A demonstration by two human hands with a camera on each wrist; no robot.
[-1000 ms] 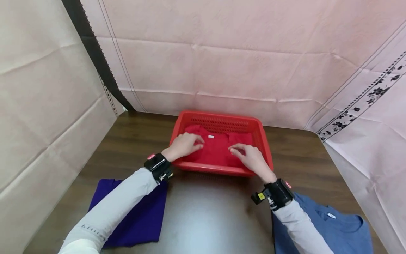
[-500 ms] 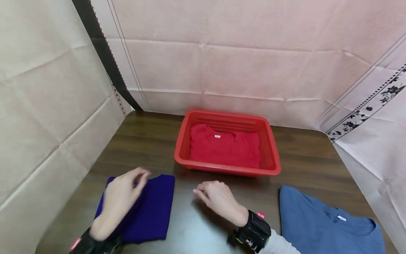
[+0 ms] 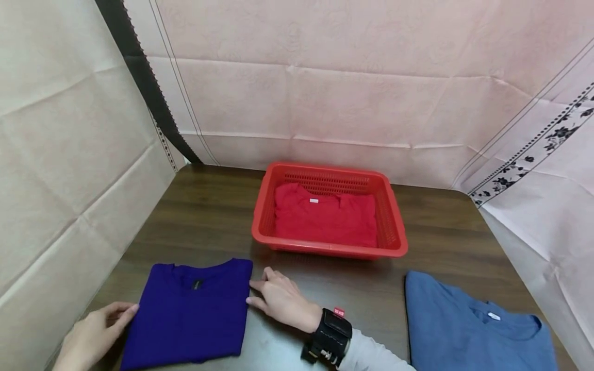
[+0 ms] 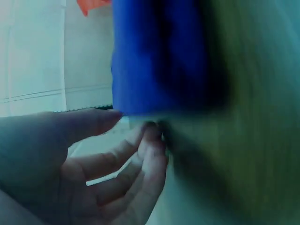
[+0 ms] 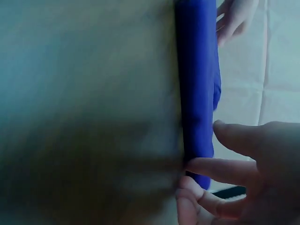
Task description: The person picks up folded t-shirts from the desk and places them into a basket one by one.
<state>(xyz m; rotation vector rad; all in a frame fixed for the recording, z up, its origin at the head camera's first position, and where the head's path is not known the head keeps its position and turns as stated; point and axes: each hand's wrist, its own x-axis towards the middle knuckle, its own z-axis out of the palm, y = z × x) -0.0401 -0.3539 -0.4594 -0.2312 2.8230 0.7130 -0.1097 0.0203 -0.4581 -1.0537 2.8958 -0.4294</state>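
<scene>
A folded purple T-shirt (image 3: 190,314) lies on the table at the left, its neckline toward the back. My left hand (image 3: 95,332) is at its left edge. In the left wrist view the left thumb (image 4: 96,123) reaches the shirt's border, while the fingers are bent below it with a gap between. At the opposite edge is my right hand (image 3: 283,299), thumb and forefinger spread. The right wrist view has the right forefinger (image 5: 225,171) right at the side of the purple shirt (image 5: 197,93) and the thumb just over it.
A red plastic basket (image 3: 329,248) with a folded red shirt (image 3: 325,219) inside stands at the back middle of the brown table (image 3: 209,211). A folded blue T-shirt (image 3: 468,330) lies at the front right. Pale cloth (image 3: 325,103) hangs behind and at the sides.
Both hands have left the red shirt in the basket and come back toward the front left. They are now on either side of the purple T-shirt.
</scene>
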